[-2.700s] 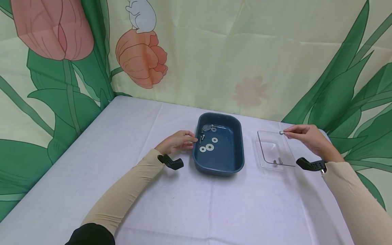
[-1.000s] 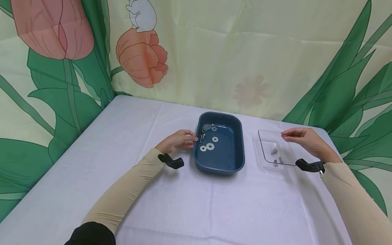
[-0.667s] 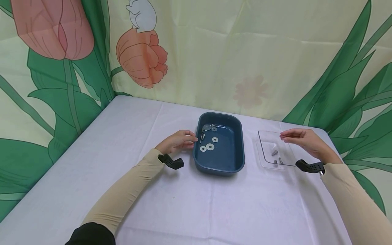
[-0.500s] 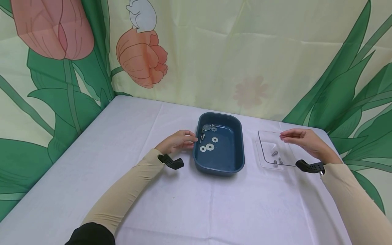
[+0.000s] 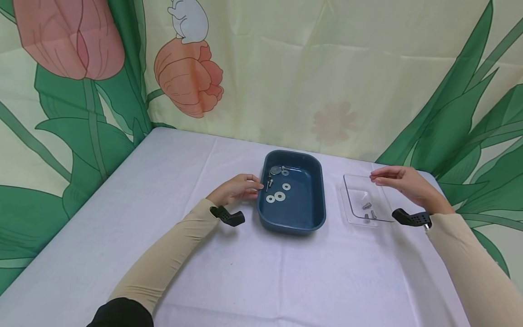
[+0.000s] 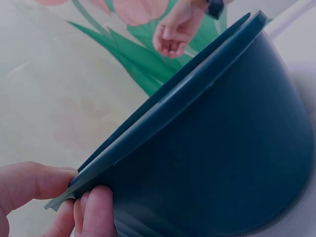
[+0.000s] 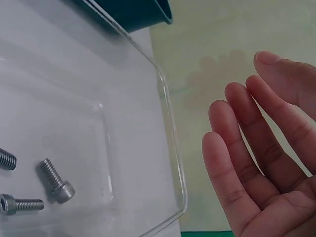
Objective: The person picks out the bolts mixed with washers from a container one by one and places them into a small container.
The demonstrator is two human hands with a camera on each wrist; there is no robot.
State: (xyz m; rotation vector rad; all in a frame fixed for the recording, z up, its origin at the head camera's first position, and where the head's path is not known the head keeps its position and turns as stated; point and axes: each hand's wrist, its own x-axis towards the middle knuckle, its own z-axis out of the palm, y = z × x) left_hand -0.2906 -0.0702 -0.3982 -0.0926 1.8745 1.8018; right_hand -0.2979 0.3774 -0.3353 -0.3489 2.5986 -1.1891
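Left fingers: your left hand point(image 5: 237, 189) pinches the rim of the blue tub point(image 5: 314, 213) at its left edge; in the left wrist view the thumb lies on top of the lip and the fingertips point(image 6: 94, 212) curl under it.
Right fingers: your right hand point(image 5: 402, 185) holds nothing; its fingers point(image 7: 247, 148) are straight and slightly spread, palm open, above the far right corner of the clear tray point(image 5: 349, 181), not touching it.
Just under the right fingers: the clear tray's rim point(image 7: 170, 133) runs beside your fingertips; three screws point(image 5: 367, 210) lie loose on its floor, toward the near end, close together.
Inside the tub, past the left fingertips: a bolt point(image 5: 268, 184) lies just beyond the rim you grip, with three pale washers point(image 5: 279, 195) near it and a grey disc point(image 5: 275, 170) with a small part at the far end.
Between the hands: the tub and the tray stand near each other, apart, on the white tablecloth point(image 5: 245, 272).
Wrists: a black camera mount point(image 5: 229, 216) sits on each.
Beyond: a curtain printed with tulips point(image 5: 188, 77) and green leaves.
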